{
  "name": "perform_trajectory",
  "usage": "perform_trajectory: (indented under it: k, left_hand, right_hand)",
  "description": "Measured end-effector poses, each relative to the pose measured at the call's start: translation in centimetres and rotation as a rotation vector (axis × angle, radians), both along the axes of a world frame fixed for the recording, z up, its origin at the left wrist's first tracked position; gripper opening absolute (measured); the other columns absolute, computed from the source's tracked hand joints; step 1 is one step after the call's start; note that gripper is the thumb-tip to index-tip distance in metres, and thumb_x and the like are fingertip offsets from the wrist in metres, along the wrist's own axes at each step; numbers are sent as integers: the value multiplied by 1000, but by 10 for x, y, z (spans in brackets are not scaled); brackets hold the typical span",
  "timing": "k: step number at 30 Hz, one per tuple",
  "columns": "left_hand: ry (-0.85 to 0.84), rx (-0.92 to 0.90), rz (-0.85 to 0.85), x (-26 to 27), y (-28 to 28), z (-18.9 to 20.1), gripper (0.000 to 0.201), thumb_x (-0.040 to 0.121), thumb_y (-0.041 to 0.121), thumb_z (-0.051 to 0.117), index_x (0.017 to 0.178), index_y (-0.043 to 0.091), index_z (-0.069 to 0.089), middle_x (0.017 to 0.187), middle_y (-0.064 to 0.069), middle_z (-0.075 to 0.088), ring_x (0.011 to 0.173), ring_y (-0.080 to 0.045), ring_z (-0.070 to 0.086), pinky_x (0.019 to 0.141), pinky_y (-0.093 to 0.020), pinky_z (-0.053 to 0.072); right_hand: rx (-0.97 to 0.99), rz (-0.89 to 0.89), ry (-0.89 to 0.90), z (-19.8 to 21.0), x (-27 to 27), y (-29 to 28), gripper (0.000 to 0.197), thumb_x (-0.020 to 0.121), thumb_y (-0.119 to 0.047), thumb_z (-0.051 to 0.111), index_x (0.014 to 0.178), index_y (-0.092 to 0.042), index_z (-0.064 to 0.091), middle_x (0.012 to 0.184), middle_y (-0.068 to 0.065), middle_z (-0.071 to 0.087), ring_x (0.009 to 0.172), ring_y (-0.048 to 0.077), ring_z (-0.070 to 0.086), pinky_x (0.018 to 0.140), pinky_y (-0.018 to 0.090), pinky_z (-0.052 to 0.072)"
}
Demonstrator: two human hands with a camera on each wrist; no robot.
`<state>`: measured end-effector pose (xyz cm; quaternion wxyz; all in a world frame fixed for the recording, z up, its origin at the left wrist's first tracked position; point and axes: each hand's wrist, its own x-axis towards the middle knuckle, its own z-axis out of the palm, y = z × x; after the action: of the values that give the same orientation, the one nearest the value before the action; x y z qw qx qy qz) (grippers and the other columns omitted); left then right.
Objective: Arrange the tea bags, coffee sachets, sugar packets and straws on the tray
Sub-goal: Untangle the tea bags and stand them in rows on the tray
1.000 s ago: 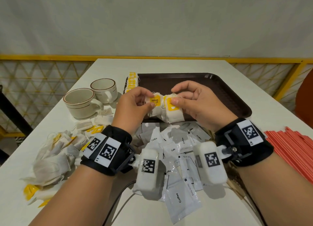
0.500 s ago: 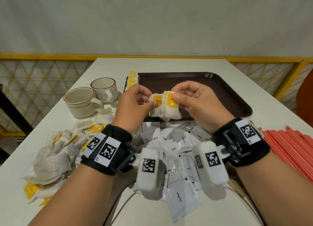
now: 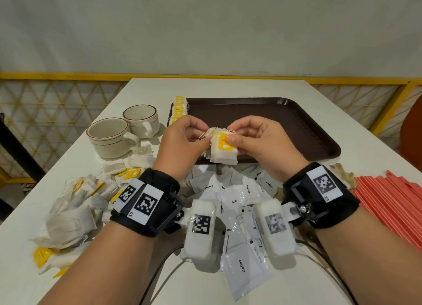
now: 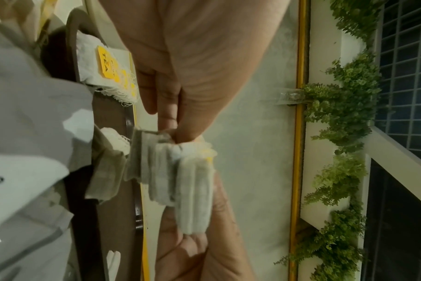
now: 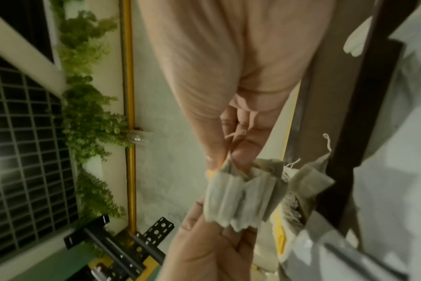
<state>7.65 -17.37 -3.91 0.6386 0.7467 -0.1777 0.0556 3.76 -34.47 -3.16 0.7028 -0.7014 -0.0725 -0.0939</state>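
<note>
Both hands hold a small stack of white tea bags with a yellow tag, above the near edge of the dark brown tray. My left hand pinches the stack's left side and my right hand pinches its right, thumb on the tag. The wrist views show the same stack of tea bags edge-on between the fingers. A row of tea bags stands at the tray's far left corner. Coffee sachets lie under my wrists, loose tea bags at left, red straws at right.
Two beige cups stand left of the tray on the white table. A yellow railing runs behind the table. A brown packet shows beside my right wrist.
The two hands have drawn closer and pressed the tea bags into one tighter stack, raised slightly over the tray's near edge.
</note>
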Motion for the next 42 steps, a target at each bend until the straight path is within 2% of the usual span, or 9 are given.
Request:
perform_trajectory:
  k: [6,12,16,22,27,30,35,39,42]
  left_hand:
    - [61,-39,-121,-3,2,3,18,81,2,71,88,14,61,70,-2,67,67,-12,61,67,-21,52]
    - [156,-79,-141,-5,-2,5,19,85,15,69,103,10,64,89,-11,71,76,-11,65,73,-23,52]
    - [169,-79,-135,-2,2,3,31,78,2,74,105,10,62,78,-13,65,73,-18,61,69,-19,51]
    - [97,-101,16,9,17,6,18,77,10,76,79,24,67,73,3,69,74,-14,61,80,-31,50]
    - [78,-116,14,10,22,10,12,81,10,72,81,21,68,78,3,70,71,-7,62,75,-23,49]
    - [81,-107,31,11,23,9,15,83,8,70,81,23,67,76,4,70,70,-7,62,75,-23,49]
    - [79,-65,43,12,21,7,20,85,8,67,81,27,67,80,7,70,74,-4,63,78,-23,49]
    - [63,-57,38,11,21,7,22,86,5,65,84,26,66,76,8,69,66,3,62,69,-13,47]
    - [32,-44,55,10,19,7,20,87,6,65,85,26,66,78,6,69,62,6,62,62,-5,46]
  right_hand:
    - [-190,-131,-52,-2,0,1,21,81,-2,72,100,-11,69,93,7,70,77,12,63,65,16,53]
    - [-117,-63,54,9,4,2,14,82,-2,71,94,-7,67,78,9,69,68,13,66,61,22,56]
    - [-160,21,206,30,12,-13,21,83,-1,69,103,-4,66,79,7,69,72,15,66,70,25,59]
    - [-867,-152,479,41,37,-80,17,80,-11,75,96,-12,71,74,0,66,61,10,58,63,22,52]
    - [-1354,-50,607,29,42,-93,32,77,-28,80,104,-19,65,92,-5,63,82,13,61,69,21,49]
    - [-1359,-34,615,23,45,-90,24,78,-22,78,97,-16,64,79,-4,59,63,9,53,58,19,43]
    - [-1367,-16,598,25,49,-85,14,80,-17,75,85,-13,63,82,2,63,73,13,56,63,22,50]
    - [-941,-33,544,41,41,-76,20,88,-11,66,102,-13,52,91,13,69,69,18,67,69,35,59]
    - [-651,25,357,54,26,-54,12,88,-13,67,95,-13,57,88,8,69,63,17,66,60,28,56]
